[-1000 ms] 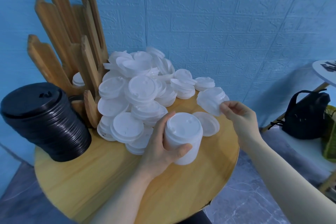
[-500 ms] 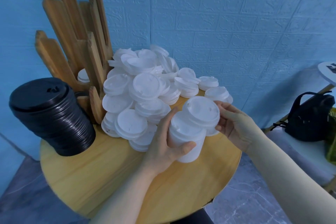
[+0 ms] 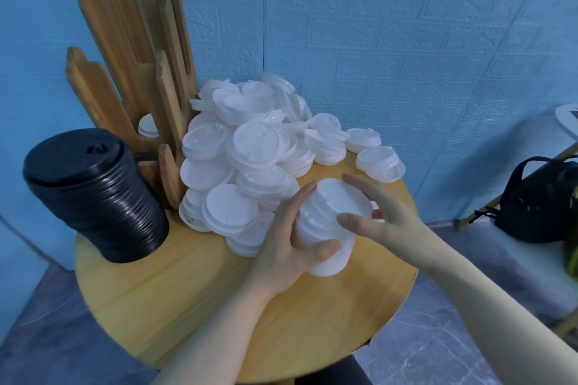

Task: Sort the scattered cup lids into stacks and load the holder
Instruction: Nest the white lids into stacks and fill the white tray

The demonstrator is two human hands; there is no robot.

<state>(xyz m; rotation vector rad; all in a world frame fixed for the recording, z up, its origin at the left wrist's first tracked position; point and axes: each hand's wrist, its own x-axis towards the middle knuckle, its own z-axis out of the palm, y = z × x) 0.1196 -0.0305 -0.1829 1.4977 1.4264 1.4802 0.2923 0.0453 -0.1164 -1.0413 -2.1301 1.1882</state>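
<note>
Round wooden table (image 3: 194,297) serves as reference. Near its centre, the left hand (image 3: 287,247) grips a white lid stack (image 3: 328,228), thumb and fingers curled round its side. The right hand (image 3: 384,216) cups the stack's top lid, fingers and thumb curved around the rim. Behind the stack, toward the table's far edge, lies a loose pile of white lids (image 3: 250,153). At the table's far left stands the wooden holder (image 3: 131,72), one white lid visible in a slot. A black lid stack (image 3: 93,194) leans at the left edge.
</note>
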